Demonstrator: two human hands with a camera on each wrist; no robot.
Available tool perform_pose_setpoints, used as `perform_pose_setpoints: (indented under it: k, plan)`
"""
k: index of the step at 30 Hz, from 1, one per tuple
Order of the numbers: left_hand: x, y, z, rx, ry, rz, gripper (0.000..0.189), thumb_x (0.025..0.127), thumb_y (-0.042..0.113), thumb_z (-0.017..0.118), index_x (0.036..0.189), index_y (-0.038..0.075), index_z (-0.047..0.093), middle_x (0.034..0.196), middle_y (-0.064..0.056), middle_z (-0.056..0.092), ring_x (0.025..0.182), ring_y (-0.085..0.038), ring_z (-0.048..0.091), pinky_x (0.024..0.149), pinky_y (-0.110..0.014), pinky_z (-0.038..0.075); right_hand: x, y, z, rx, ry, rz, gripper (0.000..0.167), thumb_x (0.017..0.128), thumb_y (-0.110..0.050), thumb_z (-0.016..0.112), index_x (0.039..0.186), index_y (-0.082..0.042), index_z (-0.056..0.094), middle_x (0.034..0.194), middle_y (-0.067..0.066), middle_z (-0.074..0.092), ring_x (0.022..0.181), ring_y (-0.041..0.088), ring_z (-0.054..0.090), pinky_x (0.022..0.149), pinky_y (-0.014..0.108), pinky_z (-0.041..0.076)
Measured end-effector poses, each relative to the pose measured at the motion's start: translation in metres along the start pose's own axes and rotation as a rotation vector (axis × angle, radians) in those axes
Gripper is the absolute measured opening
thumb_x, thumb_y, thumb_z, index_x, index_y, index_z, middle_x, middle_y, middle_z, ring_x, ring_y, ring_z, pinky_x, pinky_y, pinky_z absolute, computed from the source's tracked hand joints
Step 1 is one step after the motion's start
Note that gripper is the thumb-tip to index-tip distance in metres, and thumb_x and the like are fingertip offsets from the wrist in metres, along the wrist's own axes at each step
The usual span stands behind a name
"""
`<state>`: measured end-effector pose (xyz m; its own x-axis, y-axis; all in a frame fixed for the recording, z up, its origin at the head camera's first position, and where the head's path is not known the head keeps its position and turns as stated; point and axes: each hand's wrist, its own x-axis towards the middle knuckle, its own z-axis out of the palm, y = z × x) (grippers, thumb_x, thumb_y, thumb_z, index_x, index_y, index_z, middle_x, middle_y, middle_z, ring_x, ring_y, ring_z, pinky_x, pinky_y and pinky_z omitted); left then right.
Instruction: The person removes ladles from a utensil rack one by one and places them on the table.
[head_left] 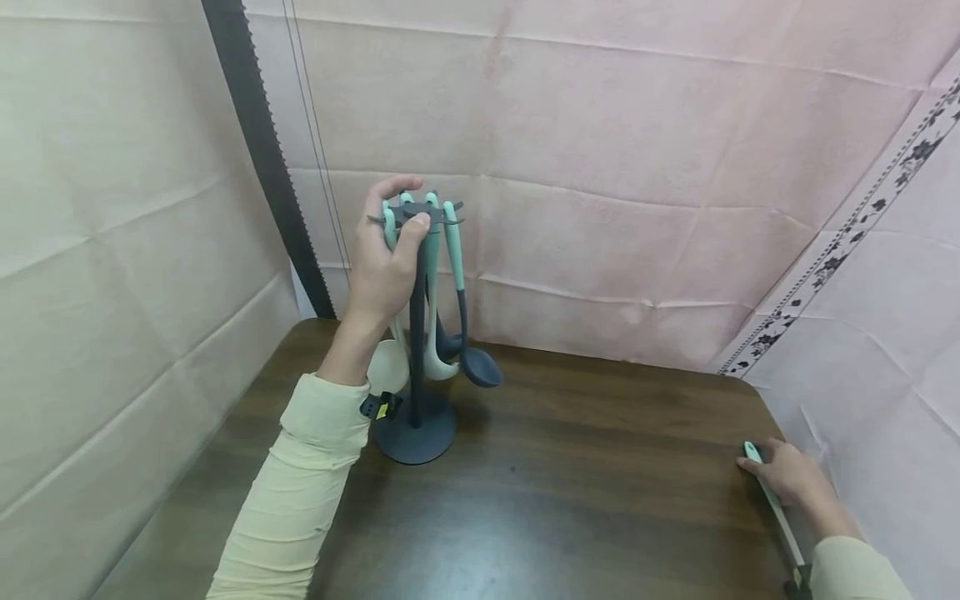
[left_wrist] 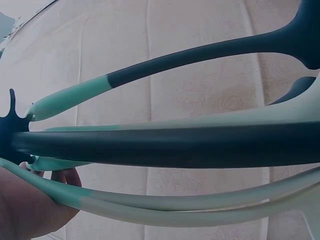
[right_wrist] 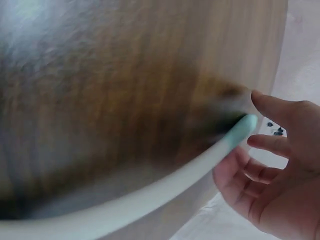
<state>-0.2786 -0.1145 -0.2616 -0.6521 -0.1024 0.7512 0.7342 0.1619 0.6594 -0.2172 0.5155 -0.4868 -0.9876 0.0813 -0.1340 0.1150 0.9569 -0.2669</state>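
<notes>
While the left hand [head_left: 384, 262] is gripping the rack [head_left: 417, 350] top, the right hand [head_left: 795, 479] is hanging loosely spread, thumb clear, beside the pale utensil [right_wrist: 165, 189] near the counter's [head_left: 615, 467] right edge (probably light, stiff, slick); its green end [right_wrist: 242, 131] is offering the best hold.

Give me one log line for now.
left hand: grips utensil stand near top | right hand: at loose utensil, thumb off handle | stand: upright on table, utensils hanging
</notes>
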Motion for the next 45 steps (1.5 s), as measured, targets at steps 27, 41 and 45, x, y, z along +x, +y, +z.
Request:
perform_pose_setpoints:
  k: [27,41,45]
  plan:
    - [-0.007,0.031,-0.002,0.013,-0.037,-0.045,0.052,0.101,0.024,0.055,0.147,0.001,0.049,0.147,-0.015,0.052,0.104,-0.021,0.051,0.084,-0.035,0.039,-0.008,-0.062,-0.014,-0.075,0.135,-0.045,0.104,0.100,-0.078,0.038,0.169,-0.011,-0.002,0.166,0.042,0.005,0.143,0.073,0.009,0.099,0.092,0.010]
    - [0.004,-0.001,-0.006,-0.016,-0.097,-0.012,0.052,0.100,0.034,0.057,0.147,0.012,0.052,0.146,0.001,0.056,0.093,-0.021,0.046,0.078,-0.034,0.038,-0.005,-0.124,-0.022,0.027,0.287,-0.179,0.097,0.103,-0.067,0.049,0.171,-0.013,0.008,0.169,0.036,0.014,0.152,0.061,0.015,0.103,0.087,0.021]
    - [0.011,-0.005,-0.012,-0.106,-0.153,0.023,0.049,0.101,0.026,0.053,0.146,0.007,0.052,0.146,-0.003,0.059,0.120,-0.020,0.053,0.100,-0.037,0.042,-0.006,-0.144,-0.031,0.034,0.341,-0.246,0.095,0.102,-0.063,0.054,0.170,-0.011,0.013,0.167,0.037,0.021,0.150,0.062,0.021,0.109,0.081,0.021]
